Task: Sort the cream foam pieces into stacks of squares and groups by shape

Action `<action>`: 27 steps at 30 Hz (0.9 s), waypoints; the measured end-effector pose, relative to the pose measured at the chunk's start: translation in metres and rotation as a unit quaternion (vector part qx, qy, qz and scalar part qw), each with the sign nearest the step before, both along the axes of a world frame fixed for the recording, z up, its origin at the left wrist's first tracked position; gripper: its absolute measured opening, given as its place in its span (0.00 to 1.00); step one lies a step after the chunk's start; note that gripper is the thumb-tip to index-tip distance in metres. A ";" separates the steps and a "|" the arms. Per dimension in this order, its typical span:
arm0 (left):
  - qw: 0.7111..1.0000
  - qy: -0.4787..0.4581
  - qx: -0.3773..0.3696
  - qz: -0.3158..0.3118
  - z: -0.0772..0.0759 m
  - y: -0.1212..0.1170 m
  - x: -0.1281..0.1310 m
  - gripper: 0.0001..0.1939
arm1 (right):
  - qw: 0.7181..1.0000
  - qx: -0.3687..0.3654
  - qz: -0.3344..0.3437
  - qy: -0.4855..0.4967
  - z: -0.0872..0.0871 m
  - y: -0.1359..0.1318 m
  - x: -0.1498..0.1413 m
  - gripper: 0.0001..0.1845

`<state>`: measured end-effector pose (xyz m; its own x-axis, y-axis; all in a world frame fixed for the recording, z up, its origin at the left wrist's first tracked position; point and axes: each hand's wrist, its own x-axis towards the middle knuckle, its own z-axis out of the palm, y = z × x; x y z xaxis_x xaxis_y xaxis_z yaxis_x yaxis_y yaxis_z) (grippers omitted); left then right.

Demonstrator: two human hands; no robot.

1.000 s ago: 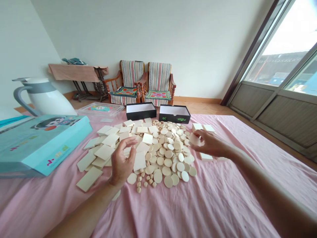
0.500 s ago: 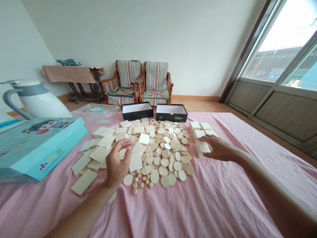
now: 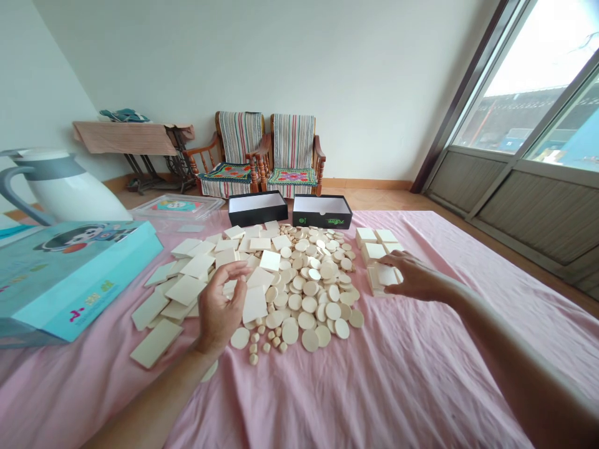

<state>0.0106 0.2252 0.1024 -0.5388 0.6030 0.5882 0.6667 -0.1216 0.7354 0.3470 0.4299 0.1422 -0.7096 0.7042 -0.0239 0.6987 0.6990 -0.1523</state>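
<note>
My right hand (image 3: 414,277) grips a thin square wooden tile (image 3: 387,275) between thumb and fingers, over the front of the tile stacks. These stacks of pale square tiles (image 3: 373,251) stand close together in rows at the right; my fingers partly cover them. My left hand (image 3: 222,308) hovers over the loose pieces with fingers curved, thumb apart and nothing visible between them. Under and beside it lie scattered square and rectangular wooden tiles (image 3: 185,290). To its right spreads a heap of round wooden discs (image 3: 309,304), with several small wooden cubes (image 3: 266,347) at its near edge.
A light-blue box (image 3: 107,274) and a white-and-grey jug (image 3: 75,187) stand at the left. Behind the tiles are a clear plastic lid (image 3: 175,209) and two black box trays (image 3: 258,215). A pink cloth (image 3: 337,399) covers the surface. Two chairs stand beyond.
My right hand has shifted the tile slightly right across the front stacks. My left hand stays nearly in place. The view has moved a little.
</note>
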 end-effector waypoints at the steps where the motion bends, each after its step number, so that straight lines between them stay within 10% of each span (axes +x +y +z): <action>1: 1.000 0.001 -0.001 0.000 0.000 0.000 0.000 0.11 | 1.000 -0.007 0.004 -0.008 0.000 -0.001 -0.003 0.31; 19: 1.000 -0.002 0.004 -0.004 0.000 0.000 0.000 0.10 | 0.998 -0.055 0.038 0.011 -0.028 0.001 -0.012 0.35; 27: 1.000 -0.011 0.022 0.002 0.002 0.000 -0.003 0.10 | 0.999 -0.020 0.024 0.008 -0.010 -0.015 -0.012 0.37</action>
<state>0.0077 0.2251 0.1048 -0.5536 0.5753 0.6021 0.6515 -0.1511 0.7434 0.3347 0.4147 0.1324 -0.7427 0.6684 -0.0389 0.6621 0.7245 -0.1916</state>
